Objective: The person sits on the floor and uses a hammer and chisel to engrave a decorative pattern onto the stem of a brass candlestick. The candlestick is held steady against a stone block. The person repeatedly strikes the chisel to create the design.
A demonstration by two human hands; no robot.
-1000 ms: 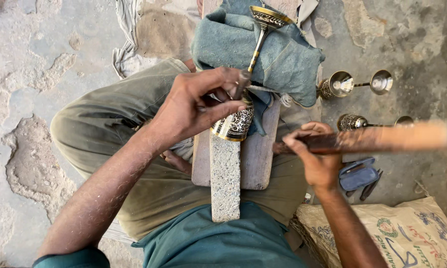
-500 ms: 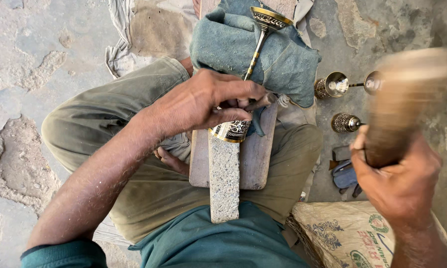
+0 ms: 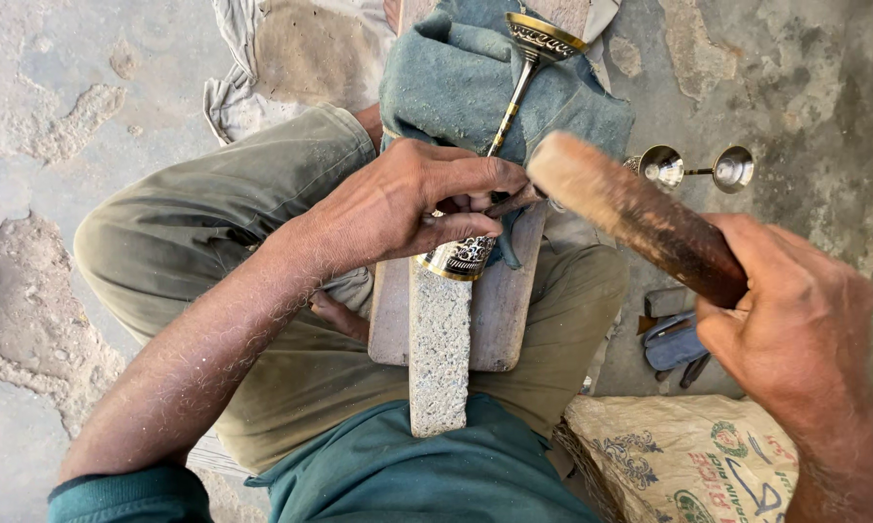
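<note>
While held, goblet [image 3: 502,136] stem points up-right

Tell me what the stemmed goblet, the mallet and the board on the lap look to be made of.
Stemmed goblet: likely brass, polished golden with dark engraved bands. Mallet in the right hand: apparently wood, brown, worn pale at the striking end. Board: wood, weathered grey-brown, with a speckled stone-like bar on it.
</note>
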